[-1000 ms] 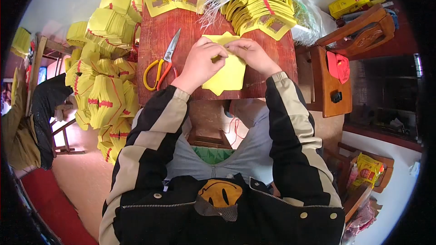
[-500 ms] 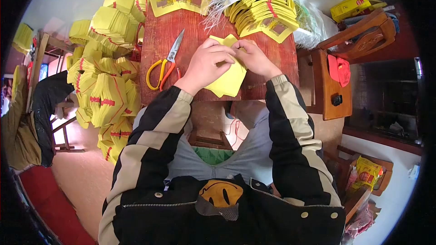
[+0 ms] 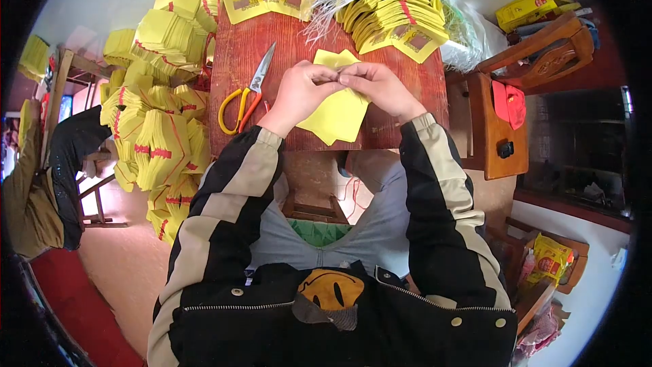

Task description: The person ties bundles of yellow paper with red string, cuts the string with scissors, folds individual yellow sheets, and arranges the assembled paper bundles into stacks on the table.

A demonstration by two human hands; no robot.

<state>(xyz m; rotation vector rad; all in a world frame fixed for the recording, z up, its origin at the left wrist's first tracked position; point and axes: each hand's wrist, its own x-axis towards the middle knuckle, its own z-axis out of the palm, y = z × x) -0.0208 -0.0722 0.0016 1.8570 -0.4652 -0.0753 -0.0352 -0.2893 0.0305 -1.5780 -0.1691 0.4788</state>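
A small stack of yellow paper (image 3: 341, 119) lies on the red wooden table (image 3: 282, 37) near its front edge, narrowed at the middle under my hands. My left hand (image 3: 305, 90) is closed in a pinch above the left side of the paper. From the right, my right hand (image 3: 382, 88) is pinched too, its fingertips meeting those of the left over the paper's middle. Whatever lies between the fingertips is too small to make out. Left of my left hand rest scissors (image 3: 252, 88) with yellow and orange handles, blades pointing away from me.
Printed yellow paper bundles with red bands stand at the table's back left (image 3: 268, 1) and back right (image 3: 394, 20). Pale strings (image 3: 326, 17) hang between them beside white plastic. Many yellow bundles (image 3: 159, 143) are piled left of the table. A wooden chair (image 3: 502, 129) stands at the right.
My left hand has turned and its fingers have curled into a pinch. Both hands' fingertips have come together over the paper, which has stayed nearly in place.
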